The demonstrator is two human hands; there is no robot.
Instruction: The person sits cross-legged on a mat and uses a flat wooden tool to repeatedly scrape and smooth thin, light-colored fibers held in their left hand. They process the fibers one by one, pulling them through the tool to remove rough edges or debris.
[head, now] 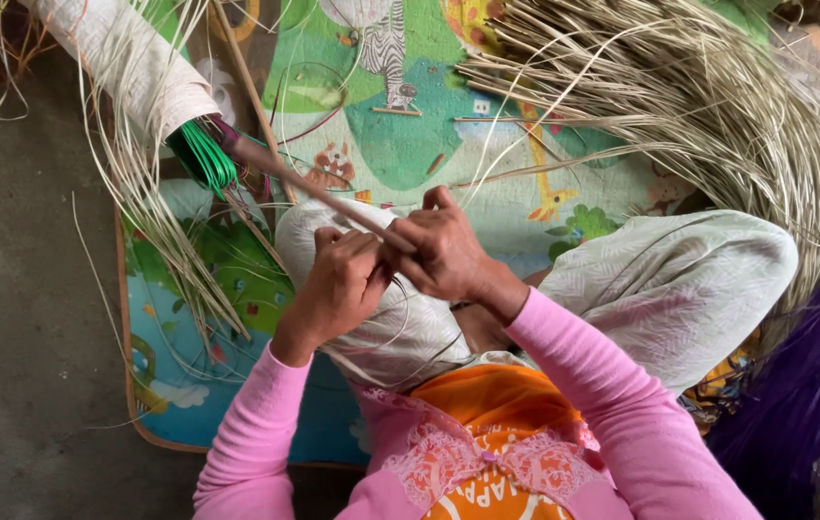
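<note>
Over colourful play mat (400,154), both hands — left (338,284), right (444,250) — seemingly pinch thin strip (304,183).

Pink long sleeves, orange front

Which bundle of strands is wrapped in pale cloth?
The green strands at upper left, poking from a pale cloth sleeve; the big pale bundle and the purple one lie loose.

The person sits on a colourful play mat (381,144) laid on the floor, knees draped in pale patterned cloth. The left hand (338,284) and right hand (444,250) meet close together, both pinching a thin pale strip (304,183) that slants up toward a bundle of green strands (203,154). A heap of pale reeds (708,106) lies at upper right, purple strands (805,385) at the right edge
</note>
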